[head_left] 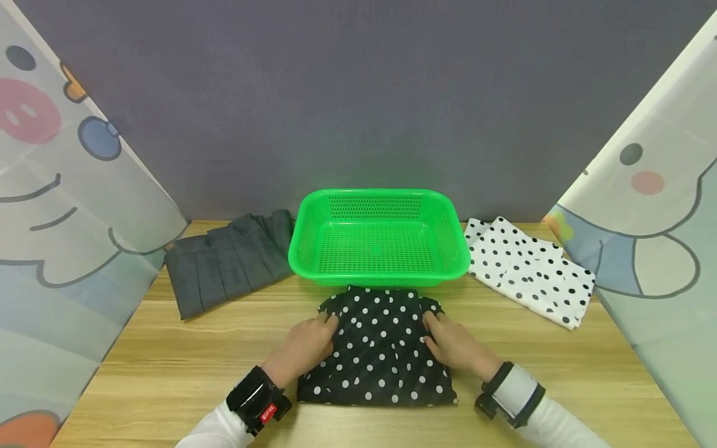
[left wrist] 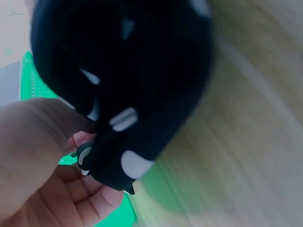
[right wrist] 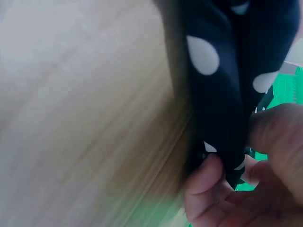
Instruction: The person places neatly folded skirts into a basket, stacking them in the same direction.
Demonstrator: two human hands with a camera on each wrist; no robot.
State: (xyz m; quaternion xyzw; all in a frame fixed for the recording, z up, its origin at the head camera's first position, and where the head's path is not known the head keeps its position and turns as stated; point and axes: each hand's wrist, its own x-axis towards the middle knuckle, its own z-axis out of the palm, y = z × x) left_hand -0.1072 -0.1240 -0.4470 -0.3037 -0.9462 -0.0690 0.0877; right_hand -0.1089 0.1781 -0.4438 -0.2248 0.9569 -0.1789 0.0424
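The left hand (head_left: 305, 347) and right hand (head_left: 456, 345) are pinching one black cloth (head_left: 386, 354) midway between the table's (head_left: 185, 354) side edges, its narrower end pointing toward the far edge, its long axis running parallel. One basket (head_left: 378, 275), one grey cloth (head_left: 229, 267), one white cloth (head_left: 529, 270) are lying along that edge.

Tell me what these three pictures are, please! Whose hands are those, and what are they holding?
There's no robot here, just a person's two bare hands. The wide picture comes from a camera on the person's head, looking down. The two close-ups come from cameras on the wrists, one each. On the wooden table sit a green basket, a folded dark grey cloth to its left and a white cloth with black dots to its right. In front, the left hand and right hand each pinch one side of a black cloth with white dots.
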